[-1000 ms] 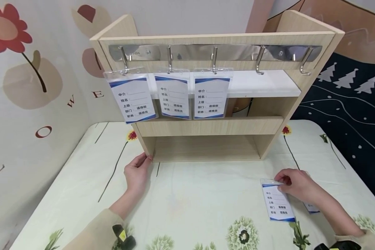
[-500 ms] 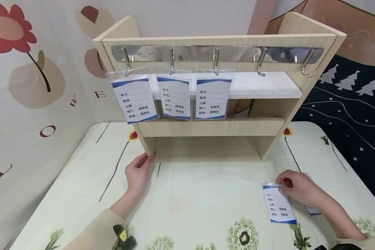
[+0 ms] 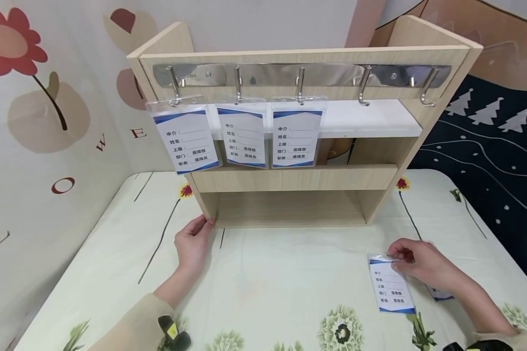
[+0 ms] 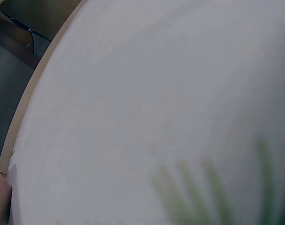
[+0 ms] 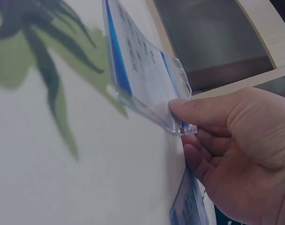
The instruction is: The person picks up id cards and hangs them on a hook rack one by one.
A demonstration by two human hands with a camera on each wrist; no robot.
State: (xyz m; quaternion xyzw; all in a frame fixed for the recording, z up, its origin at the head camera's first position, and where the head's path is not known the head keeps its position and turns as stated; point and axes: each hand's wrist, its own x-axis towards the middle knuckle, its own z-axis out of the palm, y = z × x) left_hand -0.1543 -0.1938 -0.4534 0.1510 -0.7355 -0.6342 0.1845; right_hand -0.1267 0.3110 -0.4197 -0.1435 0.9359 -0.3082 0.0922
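Observation:
My right hand (image 3: 426,263) pinches the top right corner of a clear-sleeved badge (image 3: 391,286), thumb on its printed face in the right wrist view (image 5: 147,70). Partly hidden beneath that hand, a second badge (image 3: 439,293) lies on the cloth. My left hand (image 3: 193,243) holds the lower left front corner of a wooden shelf unit (image 3: 298,178) between thumb and fingers. From the metal hook rail (image 3: 263,74) hang a left badge (image 3: 186,136), tilted, a middle badge (image 3: 242,134) and a right badge (image 3: 297,134). The two rightmost hooks carry nothing.
A table with a flower-print cloth (image 3: 263,273) lies under everything. The shelf unit has a white shelf (image 3: 369,119) behind the hooks. A patterned curtain (image 3: 70,112) hangs at the left, and dark fabric with white trees (image 3: 487,146) borders the right.
The right hand and the pinched badge have shifted very slightly. The left hand stays at the shelf corner, and the hanging badges remain on their hooks.

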